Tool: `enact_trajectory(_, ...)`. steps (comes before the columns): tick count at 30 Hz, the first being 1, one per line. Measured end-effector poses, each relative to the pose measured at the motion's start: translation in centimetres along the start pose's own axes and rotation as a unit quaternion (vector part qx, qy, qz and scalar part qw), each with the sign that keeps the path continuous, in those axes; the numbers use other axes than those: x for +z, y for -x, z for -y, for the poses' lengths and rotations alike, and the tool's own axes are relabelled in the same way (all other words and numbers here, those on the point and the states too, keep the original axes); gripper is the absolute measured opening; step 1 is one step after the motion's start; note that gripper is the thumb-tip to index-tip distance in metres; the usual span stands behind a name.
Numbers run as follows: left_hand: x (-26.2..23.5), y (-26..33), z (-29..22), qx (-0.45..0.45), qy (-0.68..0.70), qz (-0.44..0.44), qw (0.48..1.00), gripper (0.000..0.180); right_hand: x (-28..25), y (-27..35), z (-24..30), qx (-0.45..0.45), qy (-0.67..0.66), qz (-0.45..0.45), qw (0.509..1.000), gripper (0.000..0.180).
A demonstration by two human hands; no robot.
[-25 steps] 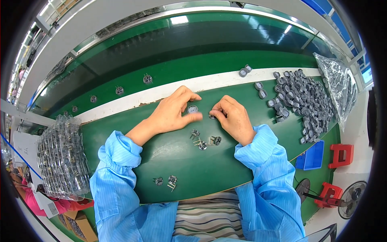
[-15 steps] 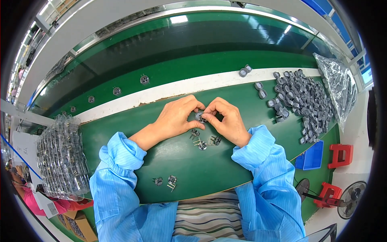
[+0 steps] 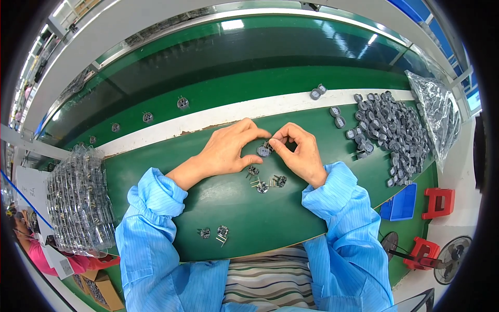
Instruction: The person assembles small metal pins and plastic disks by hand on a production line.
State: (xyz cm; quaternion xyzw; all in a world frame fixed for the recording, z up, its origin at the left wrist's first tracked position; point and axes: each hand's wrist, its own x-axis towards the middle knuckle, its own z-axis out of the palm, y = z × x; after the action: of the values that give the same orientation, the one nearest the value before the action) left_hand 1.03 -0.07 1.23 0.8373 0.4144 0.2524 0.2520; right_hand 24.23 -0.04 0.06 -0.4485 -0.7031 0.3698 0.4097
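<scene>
My right hand (image 3: 299, 153) pinches a small round grey housing with pins (image 3: 264, 151) between thumb and fingertips, just above the table. Around its other side curves my left hand (image 3: 228, 148), with thumb and forefinger spread apart; the thumb tip is close to the housing, and whether it touches cannot be made out. Just below the hands lie a few small round circuit boards with metal pins, one beside the left thumb (image 3: 253, 170), another board (image 3: 261, 186) and a board to its right (image 3: 279, 181). Nearer me are two more boards (image 3: 222, 232).
A heap of grey round housings (image 3: 390, 127) spreads over the table's right side by a clear plastic bag (image 3: 436, 114). Stacked clear trays (image 3: 80, 203) stand at left. Beyond a white ledge (image 3: 218, 121), boards sit spaced on a green belt (image 3: 239, 78).
My left fingertips have come away from the grey housing, and the thumb and forefinger have opened. The right hand has shifted slightly rightward with it. Boards on the belt have moved slightly left.
</scene>
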Motion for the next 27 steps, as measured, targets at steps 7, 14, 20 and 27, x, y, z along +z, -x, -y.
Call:
enact_trajectory(7,0.2,0.0,0.2,-0.002,0.022,0.022,1.000,0.033,0.0,0.0,-0.6,-0.128,0.095,0.045,0.986,0.014)
enact_trajectory(14,0.0,-0.1,-0.2,-0.018,0.031,0.038,0.999,0.032,0.6,0.0,0.3,-0.195,0.174,0.021,0.965,0.014)
enact_trajectory(20,0.2,-0.1,-0.1,-0.033,0.044,0.038,0.998,0.033,0.8,0.4,-0.2,-0.170,0.147,0.027,0.974,0.017)
enact_trajectory(27,-0.2,-0.5,1.8,-0.041,0.082,-0.030,0.995,0.029,0.8,0.7,2.0,-0.033,0.033,0.010,0.999,0.020)
